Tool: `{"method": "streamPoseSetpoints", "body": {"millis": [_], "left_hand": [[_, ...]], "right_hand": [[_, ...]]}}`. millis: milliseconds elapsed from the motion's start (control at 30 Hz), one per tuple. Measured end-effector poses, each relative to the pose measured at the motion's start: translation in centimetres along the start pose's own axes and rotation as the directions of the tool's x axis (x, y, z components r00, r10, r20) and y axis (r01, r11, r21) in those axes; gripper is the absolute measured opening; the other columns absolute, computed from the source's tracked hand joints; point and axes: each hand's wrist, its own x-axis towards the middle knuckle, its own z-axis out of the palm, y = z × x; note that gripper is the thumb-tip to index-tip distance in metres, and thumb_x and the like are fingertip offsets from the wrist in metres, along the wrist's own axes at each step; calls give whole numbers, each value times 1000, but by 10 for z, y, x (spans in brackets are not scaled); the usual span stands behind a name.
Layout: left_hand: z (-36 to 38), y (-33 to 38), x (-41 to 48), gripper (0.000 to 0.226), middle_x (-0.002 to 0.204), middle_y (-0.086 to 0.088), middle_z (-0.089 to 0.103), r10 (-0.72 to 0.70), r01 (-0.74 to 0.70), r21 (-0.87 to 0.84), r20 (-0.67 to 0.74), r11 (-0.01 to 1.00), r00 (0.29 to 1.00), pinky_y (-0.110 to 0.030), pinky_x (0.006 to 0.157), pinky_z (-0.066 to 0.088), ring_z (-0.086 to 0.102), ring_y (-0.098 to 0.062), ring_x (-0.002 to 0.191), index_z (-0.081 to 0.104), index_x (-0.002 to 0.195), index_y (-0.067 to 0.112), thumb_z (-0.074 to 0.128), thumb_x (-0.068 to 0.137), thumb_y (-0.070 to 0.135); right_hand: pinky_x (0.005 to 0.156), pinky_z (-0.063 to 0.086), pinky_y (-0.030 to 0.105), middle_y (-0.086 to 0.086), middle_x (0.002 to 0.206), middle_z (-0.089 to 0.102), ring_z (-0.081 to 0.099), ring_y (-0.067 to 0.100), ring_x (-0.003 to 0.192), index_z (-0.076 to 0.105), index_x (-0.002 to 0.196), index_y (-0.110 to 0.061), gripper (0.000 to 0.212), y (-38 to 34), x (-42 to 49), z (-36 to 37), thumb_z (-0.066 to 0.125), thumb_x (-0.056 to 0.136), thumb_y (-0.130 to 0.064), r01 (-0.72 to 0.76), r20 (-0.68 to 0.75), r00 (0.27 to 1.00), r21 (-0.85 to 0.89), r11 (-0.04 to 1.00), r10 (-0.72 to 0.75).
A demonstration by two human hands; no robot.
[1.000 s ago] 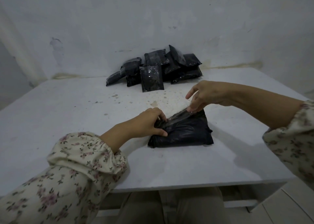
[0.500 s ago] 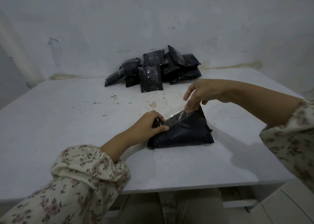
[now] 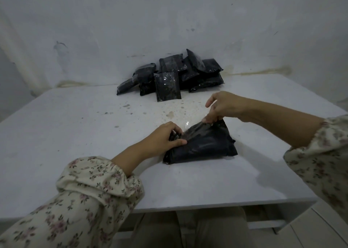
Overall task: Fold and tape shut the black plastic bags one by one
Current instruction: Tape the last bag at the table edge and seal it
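1. Head view: the black bag (image 3: 203, 146) lies folded on the white table (image 3: 75, 134), near the front edge and between the two hands.
2. The left hand (image 3: 165, 136) grips the left end of the bag, with fingers curled over it and the thumb pressing on top.
3. The right hand (image 3: 224, 106) pinches the end of a clear tape (image 3: 190, 130) at the far right corner of the bag. The strip runs across the top towards the left hand.
4. I think the bag is light and soft, with a smooth, slippery film that wants to unfold. It is best held at the folded ends, pressed flat.
5. A pile of bags (image 3: 169, 76) rests at the far side, against the wall.
6. I can read no brand, label or writing anywhere.
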Motion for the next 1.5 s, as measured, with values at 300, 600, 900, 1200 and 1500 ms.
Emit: {"method": "streamPoseSetpoints", "body": {"millis": [300, 600, 900, 1200, 1500], "left_hand": [[1, -2, 1, 18, 96, 11, 49, 6, -6, 4, -10, 1000, 1000, -5, 70, 37, 47, -5, 85, 53, 96, 24, 68, 87, 31], [0, 0, 1, 20, 101, 5, 53, 6, -6, 21, -26, 1000, 1000, -8, 70, 39, 50, -8, 87, 52, 95, 27, 69, 86, 34], [1, 1, 0, 21, 100, 4, 56, 1, -2, -2, -56, 1000, 998, -7, 69, 40, 52, -10, 89, 53, 91, 26, 72, 84, 34], [-1, 2, 1, 23, 93, 9, 54, 5, -5, -9, -58, 1000, 998, -7, 67, 39, 50, -6, 83, 53, 90, 26, 74, 82, 34], [-1, 2, 3, 23, 88, 13, 52, 2, -3, -24, -50, 1000, 999, -7, 67, 40, 50, -6, 81, 55, 89, 24, 75, 81, 33]], "right_hand": [[75, 53, 23, 15, 92, 74, 67, 18, 77, 47, 123, -3, 41, 5, -10, -24, 60, 85, 8, -34, 215, 977, 160, 987, -1], [77, 41, 29, -3, 86, 73, 58, 12, 89, 62, 104, -14, 60, -10, -17, -18, 55, 74, -65, 41, 140, 990, -147, 988, -21], [85, 42, 32, -1, 82, 68, 56, 16, 89, 71, 77, -12, 12, -27, 2, -25, 66, 87, -15, 90, 183, 983, -331, 939, -30], [117, 11, 42, 0, 140, 51, 36, 17, 135, 66, 73, -25, 23, -29, 8, -27, 57, 94, -21, 162, 314, 948, -358, 920, -45], [87, 41, 25, -2, 103, 74, 60, 15, 99, 67, 92, -9, 23, 10, 2, -29, 47, 99, -18, 179, 379, 919, -165, 970, -105]]}}
